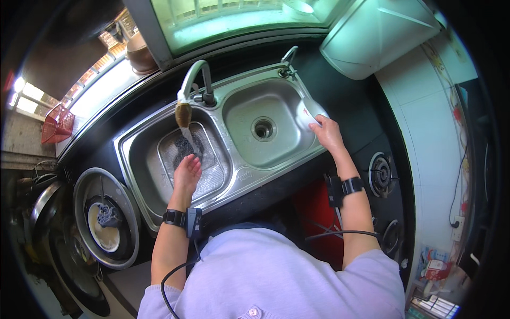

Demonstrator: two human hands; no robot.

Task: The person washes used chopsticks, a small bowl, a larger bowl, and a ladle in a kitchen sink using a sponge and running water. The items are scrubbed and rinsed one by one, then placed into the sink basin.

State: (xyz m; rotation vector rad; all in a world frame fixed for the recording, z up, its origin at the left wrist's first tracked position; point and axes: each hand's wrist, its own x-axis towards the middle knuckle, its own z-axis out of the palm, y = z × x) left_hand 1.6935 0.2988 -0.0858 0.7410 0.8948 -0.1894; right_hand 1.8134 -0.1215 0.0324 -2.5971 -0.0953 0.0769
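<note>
In the head view my left hand (188, 172) is held over the left basin (147, 175), fingers slightly curled and holding nothing. A stream of water (188, 137) falls towards its fingertips from a curved metal faucet (191, 75) with a brown sleeve (183, 115) at its outlet. My right hand (328, 132) grips the rim of a white bowl (307, 113) with a reddish mark on it. The bowl is tilted over the right edge of the right basin (255, 99). A metal drain (263, 128) shows in that basin's bottom.
Left of the sink stands a large metal basin (133, 239) containing a bowl with a bluish-grey cloth (108, 215). A second small faucet (290, 62) rises at the back right. A gas burner (381, 173) lies right of my right forearm. Cables (342, 232) hang from both wrist-strapped devices.
</note>
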